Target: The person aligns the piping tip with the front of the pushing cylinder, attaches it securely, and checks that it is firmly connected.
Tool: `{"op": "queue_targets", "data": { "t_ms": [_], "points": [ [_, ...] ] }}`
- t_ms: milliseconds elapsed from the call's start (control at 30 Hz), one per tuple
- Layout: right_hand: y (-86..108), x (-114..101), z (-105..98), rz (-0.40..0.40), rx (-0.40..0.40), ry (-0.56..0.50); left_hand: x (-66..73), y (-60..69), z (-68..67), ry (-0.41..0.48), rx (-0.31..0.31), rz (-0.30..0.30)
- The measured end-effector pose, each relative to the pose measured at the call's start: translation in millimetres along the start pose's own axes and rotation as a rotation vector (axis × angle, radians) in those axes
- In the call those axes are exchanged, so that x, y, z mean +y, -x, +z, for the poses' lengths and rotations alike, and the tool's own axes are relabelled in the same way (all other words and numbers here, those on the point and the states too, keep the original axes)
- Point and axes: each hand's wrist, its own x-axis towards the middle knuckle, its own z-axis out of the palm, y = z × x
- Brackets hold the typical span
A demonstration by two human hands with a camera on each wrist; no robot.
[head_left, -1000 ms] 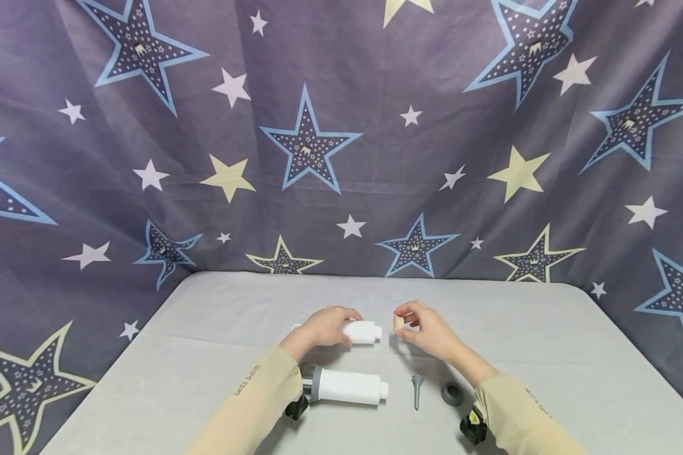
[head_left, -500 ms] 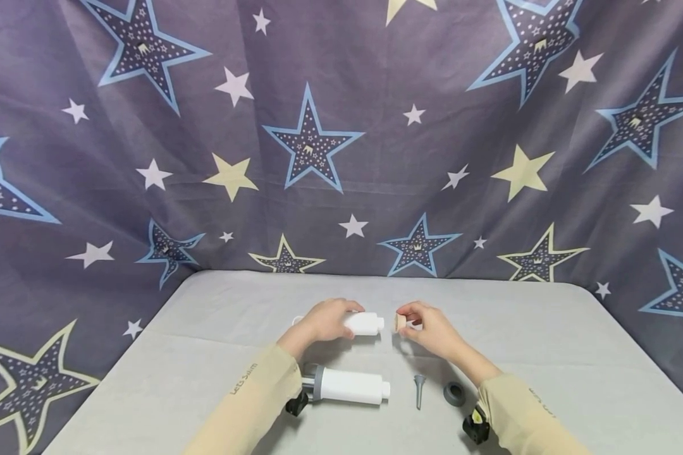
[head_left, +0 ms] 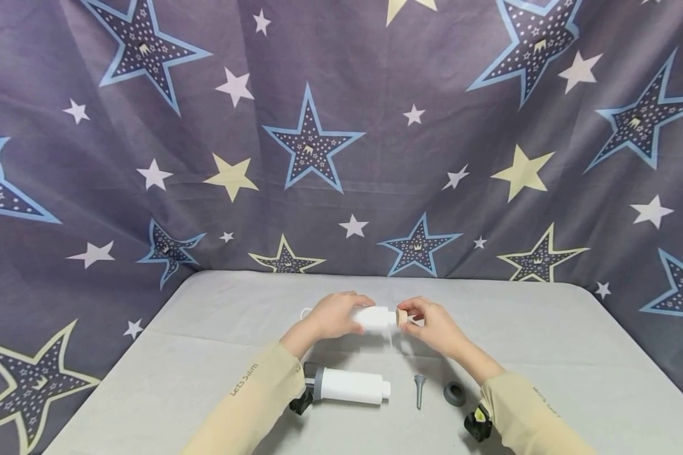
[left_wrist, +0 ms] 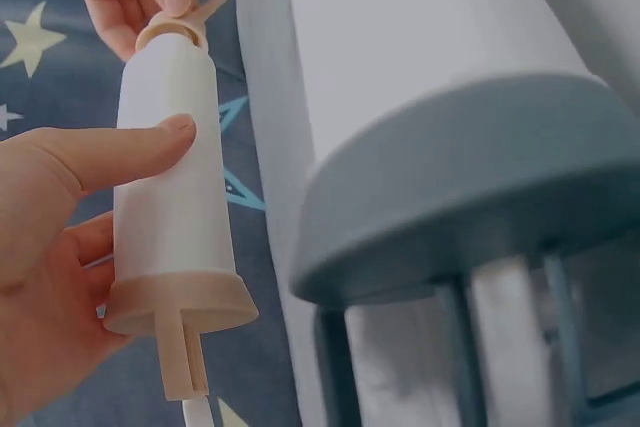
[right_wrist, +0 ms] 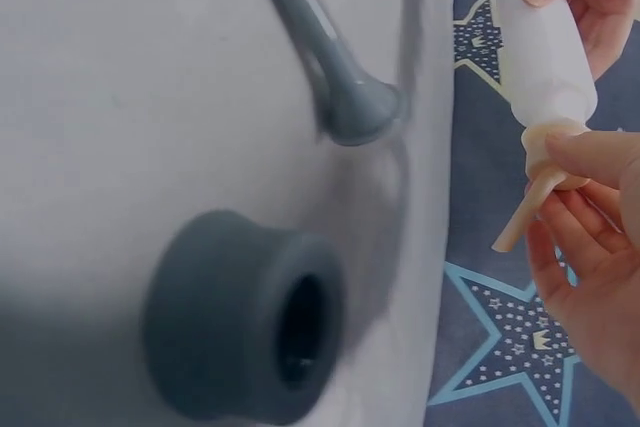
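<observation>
My left hand (head_left: 336,315) grips a white cylindrical barrel (head_left: 374,317) with a beige collar (left_wrist: 180,302) and handle piece at its rear end. Its thumb lies along the barrel's side in the left wrist view. My right hand (head_left: 435,327) pinches a beige ring cap (head_left: 401,317) against the barrel's front neck. A thin beige spout (right_wrist: 525,217) sticks out through the cap. How far the cap sits over the neck is hard to tell. Both pieces are held above the table.
Nearer on the grey table (head_left: 233,297) lies a second white barrel (head_left: 353,386) with a grey collar, under the left wrist. To its right lie a grey funnel-shaped nozzle (head_left: 419,390) and a grey ring cap (head_left: 454,394). A star-patterned curtain (head_left: 341,208) hangs behind.
My left hand has lifted the barrel slightly and brought it to the right. The gap between its neck and the beige cap in my right hand has closed.
</observation>
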Motion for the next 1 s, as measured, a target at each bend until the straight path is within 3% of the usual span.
{"op": "queue_targets", "data": {
  "t_ms": [333, 1000],
  "points": [
    [-1.6, -11, -13, -0.031, 0.026, 0.029, 5.8, -4.6, -8.6, -0.037, 0.024, -0.01],
    [2.5, -23, -16, -0.095, 0.066, -0.01, 15.6, -3.0, -13.7, -0.03, 0.054, 0.001]
  ]
}}
